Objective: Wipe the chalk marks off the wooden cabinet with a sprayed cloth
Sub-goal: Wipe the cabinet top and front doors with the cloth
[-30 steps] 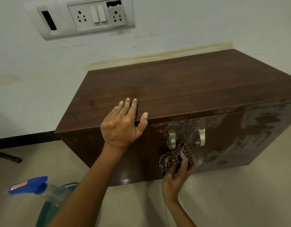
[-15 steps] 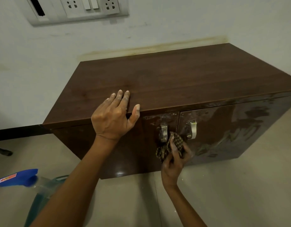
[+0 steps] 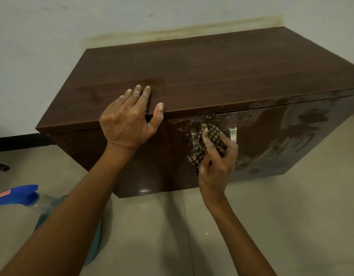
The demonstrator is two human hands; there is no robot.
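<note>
A dark wooden cabinet (image 3: 212, 72) stands against the wall, two doors on its front. My left hand (image 3: 130, 118) lies flat on the top's front edge, fingers spread and chalk-dusted. My right hand (image 3: 218, 156) is closed on a crumpled checked cloth (image 3: 210, 144), which it presses against the door fronts between the two metal handles; the left handle (image 3: 194, 139) is partly covered, the right handle (image 3: 233, 133) shows. White smeared chalk marks (image 3: 291, 148) streak the right door and the upper edge of both doors.
A spray bottle with a blue head (image 3: 16, 194) and teal liquid stands on the tiled floor at lower left, partly behind my left arm. The wall (image 3: 52, 36) is right behind the cabinet. Bare floor (image 3: 291, 216) lies in front.
My right hand has carried the cloth up the door front, from below the handles to between them. My left hand has stayed put; the view has tilted down, losing the wall sockets.
</note>
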